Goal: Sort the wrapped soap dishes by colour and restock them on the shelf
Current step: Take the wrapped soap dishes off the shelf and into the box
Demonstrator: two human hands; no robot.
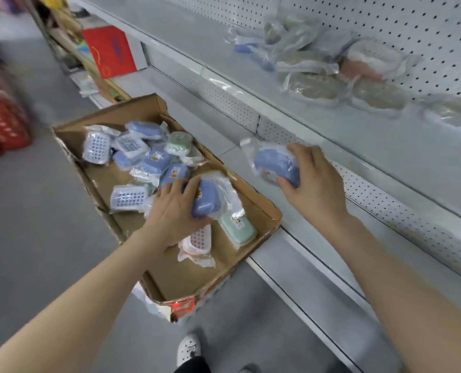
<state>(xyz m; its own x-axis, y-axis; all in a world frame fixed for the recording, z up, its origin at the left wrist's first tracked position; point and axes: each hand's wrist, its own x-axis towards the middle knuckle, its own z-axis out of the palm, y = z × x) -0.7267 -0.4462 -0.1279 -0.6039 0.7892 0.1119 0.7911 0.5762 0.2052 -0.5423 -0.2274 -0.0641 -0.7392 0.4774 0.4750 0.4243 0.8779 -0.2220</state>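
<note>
Gripping a blue wrapped soap dish (206, 201) in the left hand (174, 210), fingers curled round it, low inside the cardboard box (186, 275). Clutching a 2nd blue wrapped dish (275, 164) in the right hand (314, 181), right of the box, near the white shelf (210, 49) edge. Lying beside the left hand: 1 green dish (238, 229), 1 pink dish (198, 239). Resting far right on the shelf: blurred brownish wrapped dishes (315, 88).

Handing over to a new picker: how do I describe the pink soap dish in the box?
Find the cardboard box beside the shelf. At its near end, under the left hand, lies the pink soap dish, holes up. Its neighbours are blue or green; it alone is pink.
</note>
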